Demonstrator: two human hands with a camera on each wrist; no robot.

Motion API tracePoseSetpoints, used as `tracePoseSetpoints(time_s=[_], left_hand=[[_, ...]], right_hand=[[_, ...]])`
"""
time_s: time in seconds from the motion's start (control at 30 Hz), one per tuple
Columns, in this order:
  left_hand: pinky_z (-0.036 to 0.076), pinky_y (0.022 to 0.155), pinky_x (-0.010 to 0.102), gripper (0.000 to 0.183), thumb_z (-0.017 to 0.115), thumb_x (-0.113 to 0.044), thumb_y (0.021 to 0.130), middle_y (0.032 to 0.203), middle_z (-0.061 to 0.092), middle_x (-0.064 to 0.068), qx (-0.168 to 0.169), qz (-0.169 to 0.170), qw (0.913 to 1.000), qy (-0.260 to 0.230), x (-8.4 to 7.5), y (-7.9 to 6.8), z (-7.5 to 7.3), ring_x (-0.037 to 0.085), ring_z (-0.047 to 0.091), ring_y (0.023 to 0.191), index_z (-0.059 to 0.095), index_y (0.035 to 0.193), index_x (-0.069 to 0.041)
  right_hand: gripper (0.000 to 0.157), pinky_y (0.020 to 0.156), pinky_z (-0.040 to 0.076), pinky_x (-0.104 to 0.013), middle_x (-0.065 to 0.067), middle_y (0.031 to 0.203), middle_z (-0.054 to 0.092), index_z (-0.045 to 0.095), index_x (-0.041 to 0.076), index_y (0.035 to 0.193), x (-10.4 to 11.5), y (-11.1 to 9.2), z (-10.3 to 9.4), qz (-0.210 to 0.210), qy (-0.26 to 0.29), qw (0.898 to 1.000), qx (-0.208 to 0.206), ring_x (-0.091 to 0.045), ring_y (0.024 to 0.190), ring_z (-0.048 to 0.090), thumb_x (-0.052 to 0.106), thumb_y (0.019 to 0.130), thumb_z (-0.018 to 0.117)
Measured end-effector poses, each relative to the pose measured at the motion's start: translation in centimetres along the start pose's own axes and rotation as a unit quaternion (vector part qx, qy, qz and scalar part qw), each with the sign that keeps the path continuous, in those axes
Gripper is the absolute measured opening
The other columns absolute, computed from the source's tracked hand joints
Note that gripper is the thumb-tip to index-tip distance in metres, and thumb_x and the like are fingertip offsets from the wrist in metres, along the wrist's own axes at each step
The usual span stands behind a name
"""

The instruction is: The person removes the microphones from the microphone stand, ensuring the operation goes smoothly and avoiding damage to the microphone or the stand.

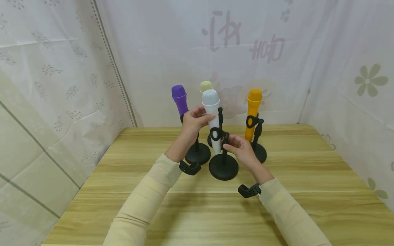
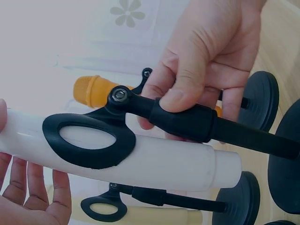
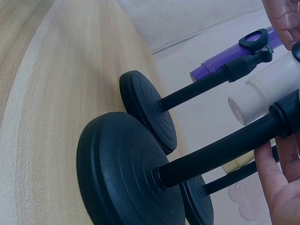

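A white microphone point(image 1: 212, 112) sits in the ring clip point(image 2: 89, 140) of a black microphone stand point(image 1: 223, 167), leaning with its head up. My left hand point(image 1: 194, 123) grips the white microphone just below its head, thumb on the near side. At the stand's upright, my right hand point(image 1: 241, 150) pinches the collar point(image 2: 183, 119) between thumb and fingers. In the right wrist view the microphone's tail end point(image 3: 241, 105) sticks out beside the upright, above the round base point(image 3: 126, 168).
Three more microphones stand in similar black stands: a purple one point(image 1: 180, 99) on the left, a pale yellow one point(image 1: 206, 86) behind the white one, and an orange one point(image 1: 253, 106) on the right. The wooden table point(image 1: 209, 212) meets patterned curtains point(image 1: 160, 51) behind.
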State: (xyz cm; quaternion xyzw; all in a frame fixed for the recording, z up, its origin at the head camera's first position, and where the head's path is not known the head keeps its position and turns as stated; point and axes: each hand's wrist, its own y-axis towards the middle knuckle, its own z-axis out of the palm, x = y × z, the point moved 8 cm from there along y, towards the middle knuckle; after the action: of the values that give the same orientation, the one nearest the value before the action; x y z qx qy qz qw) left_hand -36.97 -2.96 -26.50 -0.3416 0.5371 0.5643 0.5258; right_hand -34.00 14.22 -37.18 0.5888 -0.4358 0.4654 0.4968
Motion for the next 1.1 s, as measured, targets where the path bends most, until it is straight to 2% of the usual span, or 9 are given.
tracePoseSetpoints(time_s=[0.23,0.57,1.1], left_hand=[[0.054,0.085,0.037,0.036,0.077,-0.007,0.083,0.108,0.068,0.012,-0.002,0.007,1.0,0.004,-0.6,0.2,0.0,0.023,0.065,0.098,0.066,0.117,-0.002],[0.053,0.086,0.038,0.035,0.078,-0.012,0.084,0.111,0.068,0.009,-0.004,0.003,0.9999,0.012,-1.3,0.5,0.1,0.024,0.064,0.102,0.067,0.117,-0.005],[0.054,0.086,0.038,0.033,0.077,-0.009,0.084,0.109,0.067,0.01,-0.009,0.007,0.9999,0.003,-2.5,0.7,0.2,0.024,0.064,0.101,0.066,0.114,-0.002]], right_hand=[[0.032,0.09,0.05,-0.027,-0.008,0.112,0.068,0.061,-0.002,0.119,-0.1,-0.1,-0.1,-0.004,0.009,1.0,-0.002,-0.019,0.101,0.061,0.01,0.091,0.07],[0.031,0.089,0.05,-0.027,-0.009,0.111,0.068,0.061,-0.002,0.118,0.0,0.0,0.0,-0.006,0.006,1.0,0.0,-0.018,0.1,0.061,0.009,0.091,0.07],[0.034,0.09,0.05,-0.026,-0.009,0.113,0.067,0.061,-0.001,0.12,0.2,-0.3,-0.1,0.004,-0.002,1.0,-0.002,-0.019,0.101,0.06,0.013,0.091,0.071]])
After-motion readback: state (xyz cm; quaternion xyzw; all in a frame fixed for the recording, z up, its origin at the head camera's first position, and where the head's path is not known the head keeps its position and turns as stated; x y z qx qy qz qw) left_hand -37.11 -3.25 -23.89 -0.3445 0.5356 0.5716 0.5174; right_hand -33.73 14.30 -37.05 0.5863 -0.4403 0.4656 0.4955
